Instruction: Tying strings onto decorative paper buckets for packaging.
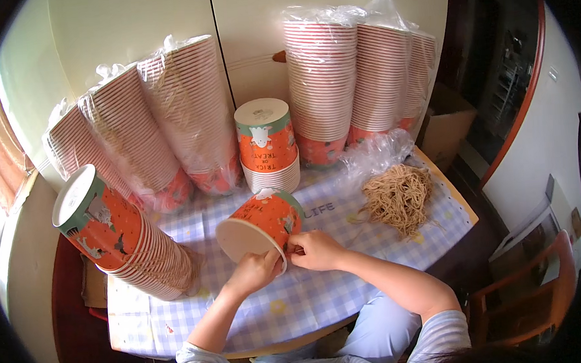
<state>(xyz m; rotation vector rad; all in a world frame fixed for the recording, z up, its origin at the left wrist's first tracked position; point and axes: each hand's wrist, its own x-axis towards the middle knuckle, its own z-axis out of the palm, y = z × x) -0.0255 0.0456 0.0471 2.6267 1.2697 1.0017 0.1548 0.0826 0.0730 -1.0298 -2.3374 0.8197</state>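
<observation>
An orange paper bucket (pixel 261 218) with a green band and a white rim lies tilted over the table, its mouth toward me and to the left. My left hand (pixel 255 271) is closed on the lower rim, some fingers reaching inside. Against the outer wall, right by that rim, my right hand (pixel 313 251) is pinched closed; whatever its fingertips hold is hidden. A heap of tan paper twine (pixel 399 200) lies to the right of the hands. Behind the bucket stands a short upside-down stack of matching buckets (pixel 265 143).
A tall stack of buckets (pixel 126 235) leans at the left. Plastic-wrapped bucket stacks (pixel 183 115) line the back left, with more wrapped stacks (pixel 323 86) at the back right. Crumpled clear plastic (pixel 377 155) sits beside the twine. A checked cloth (pixel 246 327) covers the table. A wooden chair (pixel 530 286) stands at right.
</observation>
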